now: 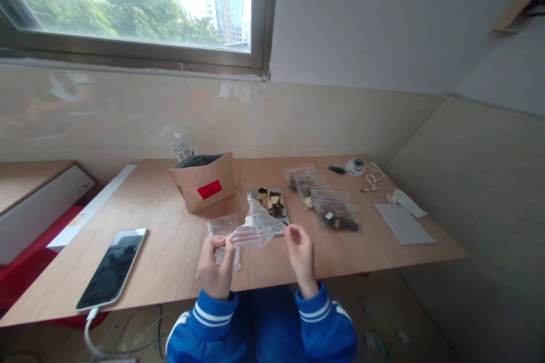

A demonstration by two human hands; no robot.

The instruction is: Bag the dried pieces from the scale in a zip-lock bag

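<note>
The small clear zip bag point(255, 231) sat just below the middle of the frame, held up over the front edge of the bench point(170, 261). The left hand point(216, 265) had its grip pinched closed on the bag's left end at the red seal strip, and the right hand point(301, 252) had its fingertips closed on the right end, so the strip was stretched level between them. To my eye the seal was the step in hand; doing it well would have meant keeping the strip taut and straight and pressing along it from one end, with the loose film kept out of the track. I could not tell whether the bag held anything.

Under the left hand lay another empty-looking clear bag point(221, 226) flat on the bench. Just behind the held bag stood a small metal tray point(284, 210) with dark and pale dried pieces in it. To its right, a row of filled zip bags point(336, 215) lay overlapping, the nearest showing dark and yellowish pieces. Left of the tray stood a brown paper pouch point(204, 184) with a red label, open at the top, contents hidden. A plastic bottle point(182, 147) stood behind it. A phone point(113, 266) lay at lower left, a screwdriver point(332, 168) at the far right.
</note>
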